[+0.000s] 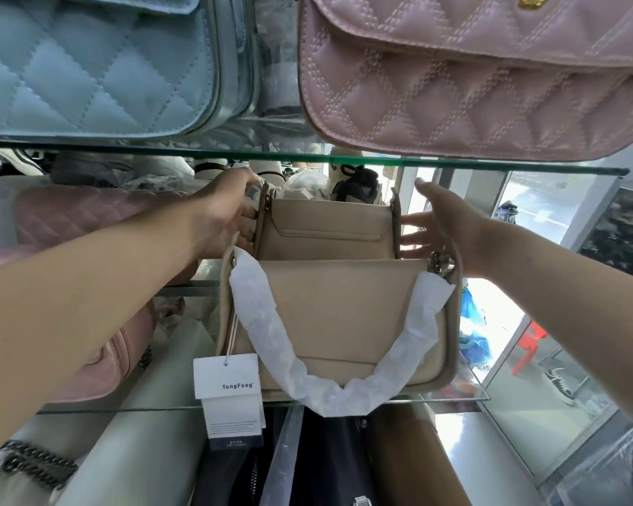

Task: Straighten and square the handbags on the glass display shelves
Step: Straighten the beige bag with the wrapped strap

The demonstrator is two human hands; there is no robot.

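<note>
Two beige handbags stand one behind the other on the middle glass shelf [454,398]. The front beige bag [344,323] has a strap wrapped in white paper and a white tag [227,376] hanging over the shelf edge. The rear beige bag [326,228] stands upright behind it. My left hand [223,210] grips the rear bag's left side near its strap ring. My right hand [439,220] is at the rear bag's right side, fingers spread, fingertips touching or nearly touching it.
On the upper glass shelf [198,149] sit a light blue quilted bag [88,63] and a pink quilted bag [472,74]. A pink quilted bag [88,213] stands left of the beige ones. White, black and brown bags fill the shelf below.
</note>
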